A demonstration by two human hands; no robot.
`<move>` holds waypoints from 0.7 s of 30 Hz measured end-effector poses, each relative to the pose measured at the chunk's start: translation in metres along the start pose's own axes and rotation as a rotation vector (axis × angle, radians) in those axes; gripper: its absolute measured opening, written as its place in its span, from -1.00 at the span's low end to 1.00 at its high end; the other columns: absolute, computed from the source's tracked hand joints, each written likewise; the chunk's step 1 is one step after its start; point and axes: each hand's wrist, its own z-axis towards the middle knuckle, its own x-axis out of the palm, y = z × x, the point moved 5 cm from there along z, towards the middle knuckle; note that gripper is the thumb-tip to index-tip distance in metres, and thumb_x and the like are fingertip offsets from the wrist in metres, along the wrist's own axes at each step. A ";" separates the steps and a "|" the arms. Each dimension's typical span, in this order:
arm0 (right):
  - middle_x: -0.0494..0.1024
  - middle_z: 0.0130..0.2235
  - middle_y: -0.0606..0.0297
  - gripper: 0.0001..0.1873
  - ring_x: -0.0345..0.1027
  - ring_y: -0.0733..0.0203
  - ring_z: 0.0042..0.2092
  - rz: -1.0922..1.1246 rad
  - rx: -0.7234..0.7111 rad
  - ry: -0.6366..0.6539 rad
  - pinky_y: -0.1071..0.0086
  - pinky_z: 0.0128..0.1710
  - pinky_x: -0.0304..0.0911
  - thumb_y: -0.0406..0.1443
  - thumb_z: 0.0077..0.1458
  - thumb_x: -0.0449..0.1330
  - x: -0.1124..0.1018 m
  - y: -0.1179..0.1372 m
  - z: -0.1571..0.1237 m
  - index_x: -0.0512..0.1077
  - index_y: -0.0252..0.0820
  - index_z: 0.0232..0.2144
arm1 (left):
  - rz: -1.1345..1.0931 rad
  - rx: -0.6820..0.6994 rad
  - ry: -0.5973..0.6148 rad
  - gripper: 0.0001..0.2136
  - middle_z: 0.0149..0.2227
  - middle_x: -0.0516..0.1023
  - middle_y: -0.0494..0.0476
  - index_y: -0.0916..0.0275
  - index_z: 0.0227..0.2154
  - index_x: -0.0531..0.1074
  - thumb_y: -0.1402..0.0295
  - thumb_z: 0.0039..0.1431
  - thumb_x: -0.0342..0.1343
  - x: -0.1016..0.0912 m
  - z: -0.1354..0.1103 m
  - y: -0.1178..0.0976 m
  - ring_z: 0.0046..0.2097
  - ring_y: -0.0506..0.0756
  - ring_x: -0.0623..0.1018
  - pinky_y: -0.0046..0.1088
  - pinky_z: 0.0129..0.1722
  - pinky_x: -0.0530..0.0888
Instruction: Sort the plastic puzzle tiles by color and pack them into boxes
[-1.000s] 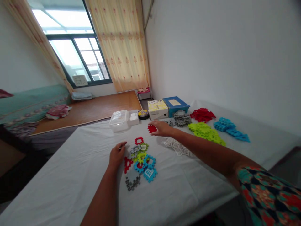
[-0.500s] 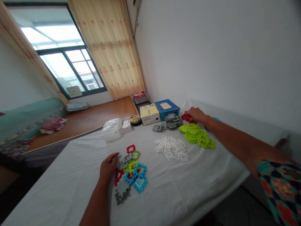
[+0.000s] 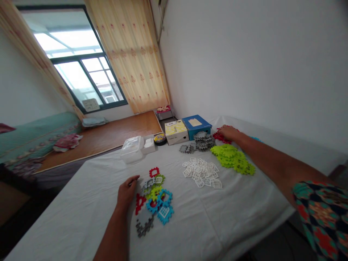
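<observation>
My left hand [image 3: 126, 192] rests on the white cloth, loosely curved, with its thumb and index finger slightly apart. Beside it lies a loose group of notched plastic building tiles: a red tile [image 3: 154, 172], blue tiles [image 3: 165, 214], lime tiles [image 3: 155, 193] and grey tiles [image 3: 145, 227]. Some carry white window inserts. At the far right of the table, my right hand [image 3: 229, 132] is down on a pile of red notched tiles [image 3: 220, 137], fingers bent onto them and partly hidden. Just in front of that arm sits a lime tile stack [image 3: 233, 158].
White window inserts [image 3: 202, 173] lie in a heap mid-table, with grey tile stacks [image 3: 203, 141] behind. Along the back stand a blue box [image 3: 196, 127], a yellow-white box [image 3: 176, 132], a round black tin [image 3: 160, 139] and a clear plastic container [image 3: 132, 149]. A wall [image 3: 258, 72] borders the right.
My right hand has shifted slightly over the red tiles, with more red showing around it. The whole view has moved a little; my left hand stays beside the tile group.
</observation>
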 end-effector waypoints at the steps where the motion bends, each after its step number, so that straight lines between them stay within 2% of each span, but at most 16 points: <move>1: 0.55 -0.15 0.02 -0.72 0.33 0.05 -0.03 -0.017 0.008 0.009 0.28 -0.10 0.20 -0.46 0.02 0.17 -0.004 0.003 0.000 0.57 -0.15 -0.24 | -0.002 0.003 0.003 -0.66 -0.16 0.64 0.09 0.18 -0.20 0.57 0.27 0.03 -0.02 0.001 0.000 0.001 -0.05 0.18 0.58 -0.27 0.03 0.47; 3: 0.54 -0.13 0.01 -0.69 0.36 0.06 -0.07 -0.031 0.016 0.002 0.27 -0.12 0.21 -0.42 0.09 0.12 -0.017 0.015 -0.001 0.55 -0.13 -0.15 | 0.001 0.011 0.007 -0.66 -0.16 0.64 0.11 0.20 -0.19 0.57 0.27 0.04 -0.02 0.003 0.001 0.001 -0.06 0.18 0.58 -0.28 0.02 0.47; 5: 0.54 -0.11 0.07 -0.69 0.39 0.11 -0.11 0.024 -0.003 -0.101 0.30 -0.11 0.23 -0.38 0.12 0.10 -0.035 0.041 -0.004 0.53 -0.12 -0.11 | 0.011 0.024 0.001 -0.67 -0.16 0.64 0.13 0.21 -0.20 0.57 0.29 0.05 -0.02 0.006 0.001 0.001 -0.06 0.18 0.58 -0.28 0.01 0.47; 6: 0.55 -0.11 0.11 -0.70 0.40 0.12 -0.11 0.074 -0.059 -0.164 0.32 -0.10 0.23 -0.35 0.14 0.09 -0.045 0.061 -0.006 0.52 -0.12 -0.11 | 0.016 0.028 -0.003 -0.67 -0.16 0.64 0.13 0.21 -0.20 0.58 0.30 0.06 -0.03 0.007 0.000 0.000 -0.06 0.18 0.58 -0.29 0.01 0.47; 9: 0.57 -0.12 0.20 -0.73 0.40 0.15 -0.10 0.265 -0.334 -0.264 0.35 -0.09 0.24 -0.32 0.18 0.06 -0.067 0.146 -0.023 0.51 -0.13 -0.13 | 0.006 0.029 -0.010 -0.68 -0.13 0.63 0.12 0.22 -0.20 0.57 0.37 0.08 -0.04 0.010 -0.003 -0.002 -0.05 0.15 0.57 -0.31 0.03 0.46; 11: 0.58 -0.14 0.22 -0.74 0.42 0.18 -0.15 0.367 -0.527 -0.207 0.36 -0.13 0.26 -0.32 0.19 0.07 -0.070 0.212 -0.039 0.50 -0.13 -0.13 | -0.017 0.030 -0.010 -0.68 -0.12 0.63 0.13 0.23 -0.18 0.57 0.42 0.09 -0.04 0.010 -0.005 -0.003 -0.04 0.13 0.57 -0.32 0.04 0.45; 14: 0.58 -0.14 0.20 -0.75 0.40 0.17 -0.14 0.407 -0.815 -0.073 0.34 -0.12 0.26 -0.32 0.18 0.10 -0.060 0.305 -0.066 0.49 -0.14 -0.11 | -0.045 0.035 -0.032 -0.69 -0.13 0.63 0.14 0.23 -0.20 0.58 0.48 0.07 -0.02 0.008 -0.008 -0.005 -0.05 0.12 0.57 -0.33 0.04 0.45; 16: 0.57 -0.09 0.17 -0.74 0.36 0.12 -0.06 0.390 -0.932 -0.022 0.29 -0.06 0.25 -0.32 0.17 0.13 -0.048 0.353 -0.073 0.48 -0.16 -0.09 | -0.061 0.037 -0.045 -0.68 -0.15 0.64 0.13 0.22 -0.19 0.58 0.51 0.05 0.00 0.005 -0.010 -0.007 -0.05 0.11 0.57 -0.33 0.05 0.44; 18: 0.53 -0.01 0.13 -0.70 0.32 0.08 0.00 0.373 -0.927 0.026 0.26 -0.02 0.24 -0.34 0.15 0.15 -0.032 0.385 -0.067 0.46 -0.16 -0.04 | -0.082 0.038 -0.047 -0.67 -0.18 0.64 0.12 0.20 -0.17 0.57 0.51 0.05 0.01 0.004 -0.011 -0.009 -0.06 0.12 0.57 -0.31 0.05 0.44; 21: 0.47 0.06 0.08 -0.61 0.31 0.06 0.04 0.391 -0.773 0.147 0.24 -0.01 0.25 -0.37 0.10 0.20 -0.008 0.408 -0.044 0.43 -0.17 0.02 | -0.100 0.042 -0.034 -0.70 -0.18 0.64 0.13 0.20 -0.17 0.57 0.47 0.05 0.04 0.004 -0.012 -0.010 -0.06 0.14 0.57 -0.30 0.04 0.45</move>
